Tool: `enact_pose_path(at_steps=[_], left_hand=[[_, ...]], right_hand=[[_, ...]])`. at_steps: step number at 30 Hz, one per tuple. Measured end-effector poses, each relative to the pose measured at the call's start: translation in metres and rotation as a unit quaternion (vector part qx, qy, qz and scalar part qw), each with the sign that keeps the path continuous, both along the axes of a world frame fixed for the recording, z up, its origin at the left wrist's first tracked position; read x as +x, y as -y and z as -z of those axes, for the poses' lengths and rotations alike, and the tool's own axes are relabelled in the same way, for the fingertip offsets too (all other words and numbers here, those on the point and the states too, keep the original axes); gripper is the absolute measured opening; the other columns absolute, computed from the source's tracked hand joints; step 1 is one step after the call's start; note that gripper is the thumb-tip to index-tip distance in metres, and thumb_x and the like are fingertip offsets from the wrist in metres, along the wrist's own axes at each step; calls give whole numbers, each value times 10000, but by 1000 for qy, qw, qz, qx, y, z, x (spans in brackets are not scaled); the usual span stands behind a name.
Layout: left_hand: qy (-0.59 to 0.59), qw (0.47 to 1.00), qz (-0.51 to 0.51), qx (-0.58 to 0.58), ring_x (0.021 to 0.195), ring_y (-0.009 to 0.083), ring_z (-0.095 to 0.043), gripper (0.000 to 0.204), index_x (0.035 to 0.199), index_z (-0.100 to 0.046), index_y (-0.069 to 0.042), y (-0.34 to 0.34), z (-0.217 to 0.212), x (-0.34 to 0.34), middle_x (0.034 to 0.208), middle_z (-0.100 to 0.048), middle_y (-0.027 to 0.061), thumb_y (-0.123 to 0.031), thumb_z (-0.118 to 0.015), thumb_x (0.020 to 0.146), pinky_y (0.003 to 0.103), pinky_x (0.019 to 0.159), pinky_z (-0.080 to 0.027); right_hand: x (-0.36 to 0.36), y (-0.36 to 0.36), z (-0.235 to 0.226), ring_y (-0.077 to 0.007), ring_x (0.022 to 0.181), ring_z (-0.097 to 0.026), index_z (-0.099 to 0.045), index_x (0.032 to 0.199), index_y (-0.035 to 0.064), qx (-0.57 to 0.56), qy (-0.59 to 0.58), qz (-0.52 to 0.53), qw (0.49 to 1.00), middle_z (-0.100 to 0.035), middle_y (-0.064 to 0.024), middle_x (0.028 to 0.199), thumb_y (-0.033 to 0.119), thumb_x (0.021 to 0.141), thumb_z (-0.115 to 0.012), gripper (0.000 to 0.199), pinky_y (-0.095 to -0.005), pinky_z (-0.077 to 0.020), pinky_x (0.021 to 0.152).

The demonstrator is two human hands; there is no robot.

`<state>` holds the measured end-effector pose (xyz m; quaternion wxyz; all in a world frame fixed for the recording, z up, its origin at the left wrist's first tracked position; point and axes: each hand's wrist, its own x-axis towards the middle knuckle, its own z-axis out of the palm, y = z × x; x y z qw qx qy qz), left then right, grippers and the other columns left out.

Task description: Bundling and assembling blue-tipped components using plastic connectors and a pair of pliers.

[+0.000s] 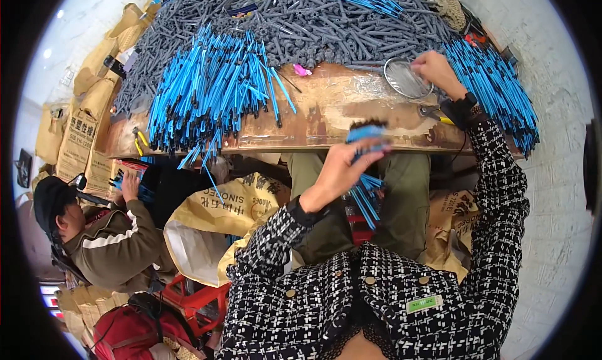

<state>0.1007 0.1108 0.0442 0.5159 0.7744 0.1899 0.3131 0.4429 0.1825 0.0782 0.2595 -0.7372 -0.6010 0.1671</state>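
My left hand [343, 171] is wrapped round a bundle of thin blue sticks with black ends [367, 200], held upright above my lap, just off the table's front edge. The bundle's top is smeared by motion. My right hand [437, 70] is over the right rim of a round, shallow dish [404, 81] with a metal-looking edge and something pale and clear inside. The fingers of that hand are bent together; whatever they pinch is too small to make out. Beside the dish lie pliers with yellow handles [444, 118].
Grey plastic rods [301, 21] heap across the back of the wooden table [313, 123]. Piles of blue sticks lie at left [207, 87] and right [495, 87]. Another yellow-handled tool [140, 140] rests at the front left. A co-worker [113, 241] sits left, beyond a paper sack [219, 213].
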Motion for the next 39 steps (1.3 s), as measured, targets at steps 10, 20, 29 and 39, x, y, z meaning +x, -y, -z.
enact_pose_path(at_steps=[10,20,29,39], left_hand=[[11,992,41,-119,1062,126,-622,218,1163,-671,-3,5,-8,8,1116,-705,50,-51,-578,972,293,956,-474],[95,934,55,-341,1077,189,-647,236,1212,-599,-5,0,5,12,1131,-693,125,-70,-552,990,327,947,-518],[45,892,19,-449,1022,190,-670,257,1242,-576,-17,64,25,-13,1094,-705,132,-115,-538,1007,316,908,-540],[13,877,17,-480,1023,172,-672,242,1229,-595,-3,83,31,-10,1071,-705,123,-64,-524,1006,290,912,-541]], right_hand=[[-137,49,-57,-239,789,-634,-688,991,20,263,-12,-194,945,-645,-119,873,142,907,-622,163,-337,-499,719],[-94,92,-45,-150,861,-627,-675,1084,8,235,-224,-122,938,-673,-61,945,134,933,-617,205,-282,-481,751],[-148,201,3,-149,778,-592,-671,1136,13,79,-167,-126,975,-633,-59,921,21,895,-636,244,-261,-470,691],[-159,221,11,-185,678,-532,-642,1241,56,91,-142,-163,972,-539,-91,822,-52,864,-608,393,-308,-438,607]])
